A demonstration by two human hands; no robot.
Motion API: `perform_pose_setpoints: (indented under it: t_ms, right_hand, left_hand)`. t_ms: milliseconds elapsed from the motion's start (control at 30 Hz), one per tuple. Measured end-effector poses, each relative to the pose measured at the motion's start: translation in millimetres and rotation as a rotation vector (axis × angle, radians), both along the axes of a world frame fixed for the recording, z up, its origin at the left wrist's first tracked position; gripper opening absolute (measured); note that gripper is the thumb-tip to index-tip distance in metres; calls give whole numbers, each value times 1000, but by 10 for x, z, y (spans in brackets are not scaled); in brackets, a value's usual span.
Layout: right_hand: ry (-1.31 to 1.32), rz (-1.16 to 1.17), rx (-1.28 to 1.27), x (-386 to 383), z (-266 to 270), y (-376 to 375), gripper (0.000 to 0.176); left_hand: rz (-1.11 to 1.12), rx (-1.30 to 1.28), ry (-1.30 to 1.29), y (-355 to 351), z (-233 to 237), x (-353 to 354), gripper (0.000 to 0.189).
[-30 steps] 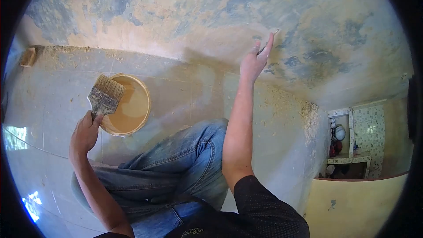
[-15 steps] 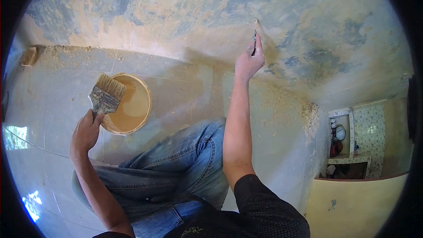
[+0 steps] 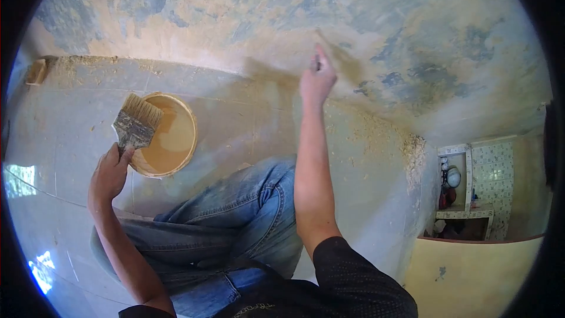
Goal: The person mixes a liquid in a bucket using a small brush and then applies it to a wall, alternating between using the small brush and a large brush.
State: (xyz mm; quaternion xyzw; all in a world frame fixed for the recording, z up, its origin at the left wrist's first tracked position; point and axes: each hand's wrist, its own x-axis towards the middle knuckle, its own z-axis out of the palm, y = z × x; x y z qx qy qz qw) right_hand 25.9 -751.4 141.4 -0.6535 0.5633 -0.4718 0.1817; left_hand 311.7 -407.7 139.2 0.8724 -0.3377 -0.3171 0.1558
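Observation:
My left hand [image 3: 110, 172] grips the handle of a wide paintbrush [image 3: 135, 126], its tan bristles tilted up and to the left. The brush overlaps the left side of a round bucket [image 3: 195, 135] of light brown liquid on the floor. Farther out, my right hand [image 3: 318, 85] is closed on a slim scraper [image 3: 317, 66] seen nearly edge-on, its blade blurred. The scraper's tip is right at the patchy wall [image 3: 247, 15], where beige and blue-grey areas show. A shadow of the hand and tool falls on the wall to the right.
Scraped crumbs [image 3: 415, 153] lie along the foot of the wall. A small block [image 3: 36, 72] stands at the far left corner. My folded legs in jeans [image 3: 235, 200] are close to the bucket. At the right are tiled shelves [image 3: 469, 176] behind a low yellow partition [image 3: 471, 271].
My right hand has moved left and slightly down along the wall with the scraper. My left hand keeps hold of the paintbrush by the bucket; the view has shifted slightly.

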Motion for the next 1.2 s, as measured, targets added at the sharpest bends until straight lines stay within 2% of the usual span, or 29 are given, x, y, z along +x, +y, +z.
perform_pose_setpoints:
  t_ms: [33, 100, 133, 200, 233, 300, 333, 400, 433, 500, 600, 633, 700, 733, 800, 833, 900, 933, 1000, 1033, 1100, 1133, 1200]
  right_hand:
    - [2, -5, 4, 65, 41, 78, 34]
    - [346, 95, -3, 204, 134, 192, 31]
    - [340, 101, 2, 216, 118, 159, 31]
    - [36, 113, -280, 200, 112, 40, 30]
    - [33, 119, -276, 169, 163, 52, 30]
    - [-127, 35, -133, 47, 285, 62, 27]
    - [-120, 30, -134, -13, 265, 28, 27]
    - [-504, 85, 60, -88, 234, -13, 25]
    - [-503, 83, 61, -111, 261, 0, 25]
    - [-733, 165, 170, -116, 331, 43, 25]
    - [-739, 141, 104, -135, 327, 9, 27]
    - [-736, 143, 106, -152, 322, -28, 27]
    - [-465, -31, -80, -167, 292, -151, 30]
    - [-462, -32, -79, -168, 218, -224, 30]
    - [-135, -65, -287, -154, 69, -307, 37]
    - [-135, -68, -287, -90, 92, -215, 37]
    - [108, -63, -88, 32, 163, -8, 38]
    - [107, -61, -92, 48, 242, 62, 38]
    - [265, 61, 163, 83, 331, 165, 37]
    - [264, 64, 167, 62, 311, 111, 37]
    - [45, -45, -110, -31, 318, -21, 37]
    - [47, -44, -109, -63, 342, -41, 37]
    - [-23, -190, -287, -112, 389, -65, 37]
  left_hand:
    - [3, 17, 23, -2, -27, 24, 45]
    - [13, 40, 39, -1, -43, 33, 45]
    - [18, 41, 39, 6, -52, 32, 46]
    - [31, 50, 34, 28, -43, 41, 47]
    - [35, 38, 33, 25, -37, 30, 46]
    - [33, 22, 39, 13, -57, 29, 46]
    - [33, 24, 53, 13, -71, 41, 45]
    - [27, 27, 70, -3, -86, 42, 45]
    - [28, 25, 67, -2, -81, 39, 44]
    - [39, 25, 61, 18, -69, 38, 43]
    - [8, -14, 11, 23, -44, 15, 43]
    - [20, -2, 15, 12, -9, -2, 43]
    - [29, 9, 23, 9, -25, 2, 43]
    - [20, 1, 13, 22, -73, 25, 43]
    - [9, -4, 2, 34, -106, 37, 43]
    - [9, 7, 14, 30, -101, 39, 43]
    - [11, 12, 24, 22, -92, 37, 43]
    - [7, -2, 7, 27, -91, 29, 43]
    - [9, -11, -12, 43, -116, 34, 44]
    - [7, -24, -15, 54, -156, 49, 44]
    - [3, -31, -14, 61, -167, 55, 44]
    - [9, -8, 2, 42, -128, 46, 45]
    - [12, 16, 19, 16, -65, 27, 45]
